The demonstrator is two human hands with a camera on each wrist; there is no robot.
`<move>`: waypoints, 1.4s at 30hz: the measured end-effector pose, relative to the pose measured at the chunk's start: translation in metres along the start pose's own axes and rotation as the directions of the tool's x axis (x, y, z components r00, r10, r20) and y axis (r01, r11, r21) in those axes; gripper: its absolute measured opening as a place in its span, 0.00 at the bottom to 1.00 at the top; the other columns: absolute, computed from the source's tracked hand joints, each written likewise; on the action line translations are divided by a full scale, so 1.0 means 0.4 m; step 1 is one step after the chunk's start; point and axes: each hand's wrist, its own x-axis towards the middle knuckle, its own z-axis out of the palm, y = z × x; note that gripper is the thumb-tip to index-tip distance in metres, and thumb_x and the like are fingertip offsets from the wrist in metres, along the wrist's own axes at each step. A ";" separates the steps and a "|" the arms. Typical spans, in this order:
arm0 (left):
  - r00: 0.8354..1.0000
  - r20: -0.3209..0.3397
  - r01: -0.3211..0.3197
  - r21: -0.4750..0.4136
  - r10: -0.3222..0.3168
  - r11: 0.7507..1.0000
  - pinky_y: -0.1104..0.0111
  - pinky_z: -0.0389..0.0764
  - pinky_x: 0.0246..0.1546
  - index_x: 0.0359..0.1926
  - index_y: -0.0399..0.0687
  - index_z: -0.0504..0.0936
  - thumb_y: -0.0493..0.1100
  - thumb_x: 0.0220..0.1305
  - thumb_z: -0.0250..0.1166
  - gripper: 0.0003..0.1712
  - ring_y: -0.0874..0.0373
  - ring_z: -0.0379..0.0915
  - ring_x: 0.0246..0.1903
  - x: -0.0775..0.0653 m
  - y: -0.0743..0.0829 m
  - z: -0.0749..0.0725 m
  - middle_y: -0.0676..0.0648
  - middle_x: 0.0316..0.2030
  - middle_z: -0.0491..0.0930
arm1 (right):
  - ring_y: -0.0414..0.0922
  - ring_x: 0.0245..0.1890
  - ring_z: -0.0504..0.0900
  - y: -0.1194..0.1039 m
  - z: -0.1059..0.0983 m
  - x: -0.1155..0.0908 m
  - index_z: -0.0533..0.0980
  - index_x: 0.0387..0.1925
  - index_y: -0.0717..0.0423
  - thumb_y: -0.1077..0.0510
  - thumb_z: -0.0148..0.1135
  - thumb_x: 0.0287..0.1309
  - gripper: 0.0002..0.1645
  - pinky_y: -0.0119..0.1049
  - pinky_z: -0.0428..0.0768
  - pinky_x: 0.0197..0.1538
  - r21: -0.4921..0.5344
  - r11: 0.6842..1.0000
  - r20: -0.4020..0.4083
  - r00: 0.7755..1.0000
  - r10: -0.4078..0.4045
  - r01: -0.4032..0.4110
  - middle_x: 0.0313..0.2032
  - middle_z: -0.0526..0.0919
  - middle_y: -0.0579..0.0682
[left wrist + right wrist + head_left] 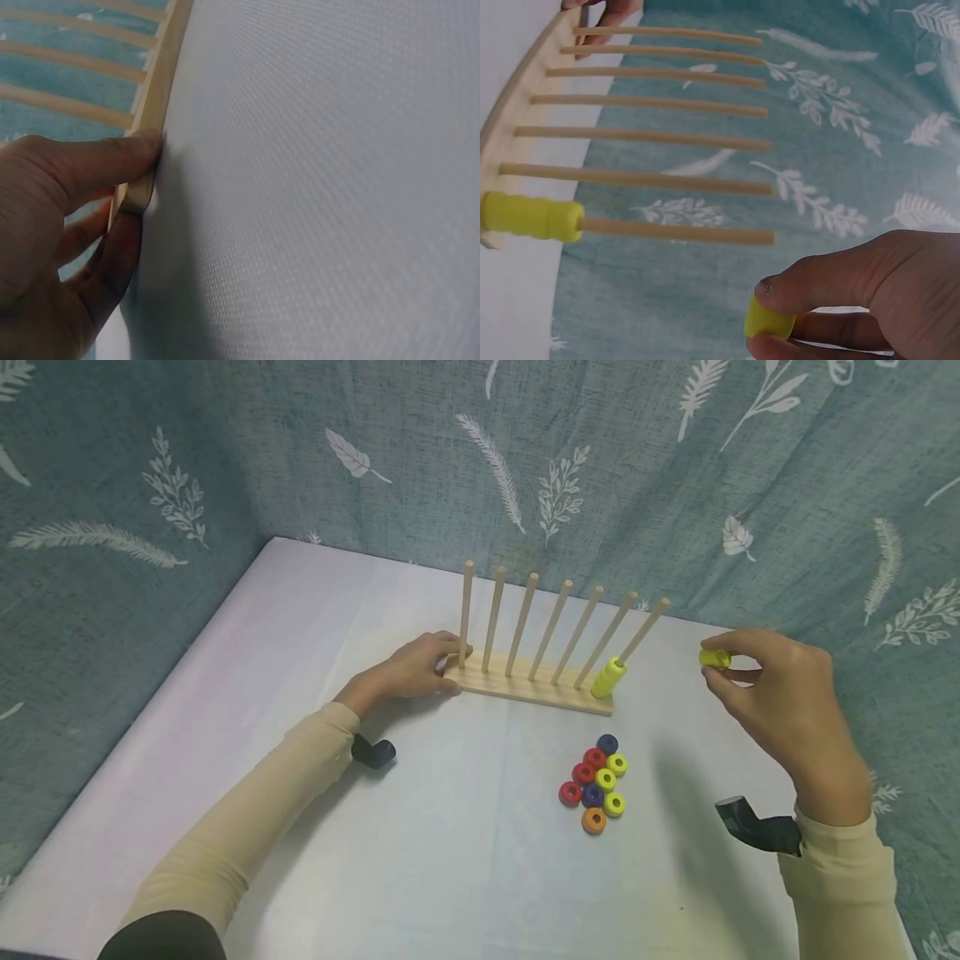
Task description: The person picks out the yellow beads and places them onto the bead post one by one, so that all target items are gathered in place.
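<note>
Your left grip [412, 668] pinches the pegged board [519, 688], probably steadying it, while your right grip [787, 702], narrowed, holds a yellow piece [712, 658], seemingly leaving its ends clear.

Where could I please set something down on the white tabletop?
Bare tabletop lies between the left sleeve and the loose rings, and left of that sleeve. It is crowded where those rings cluster, near the pegged rack.

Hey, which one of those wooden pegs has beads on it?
The peg at the end of the wooden base farthest from the left hand: yellow beads are stacked round its foot, while the other six pegs are bare.
</note>
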 end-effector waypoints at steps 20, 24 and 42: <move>1.000 0.015 0.012 0.022 -0.012 1.000 0.51 0.62 0.69 0.67 0.41 0.74 0.43 0.57 0.76 0.37 0.42 0.62 0.68 0.002 -0.004 0.001 0.40 0.67 0.69 | 0.58 0.37 0.87 -0.043 -0.010 0.119 0.84 0.41 0.66 0.77 0.68 0.49 0.15 0.38 0.86 0.39 -0.014 0.998 0.047 0.997 -0.062 0.062 0.38 0.86 0.60; 1.000 0.016 0.013 0.023 -0.013 1.000 0.51 0.63 0.69 0.68 0.42 0.74 0.43 0.57 0.76 0.38 0.42 0.62 0.67 0.001 -0.010 0.001 0.40 0.67 0.69 | 0.60 0.39 0.86 -0.050 -0.007 0.141 0.84 0.42 0.66 0.78 0.66 0.49 0.17 0.54 0.85 0.39 -0.012 0.998 0.073 0.995 -0.066 0.067 0.40 0.86 0.61; 0.999 0.017 0.035 0.022 -0.035 0.999 0.51 0.60 0.70 0.69 0.44 0.73 0.45 0.58 0.75 0.39 0.43 0.61 0.68 0.000 -0.003 0.002 0.41 0.68 0.68 | 0.62 0.44 0.85 -0.063 0.026 0.171 0.83 0.46 0.67 0.78 0.66 0.51 0.19 0.58 0.84 0.43 -0.022 0.999 0.156 0.987 -0.028 0.032 0.45 0.85 0.63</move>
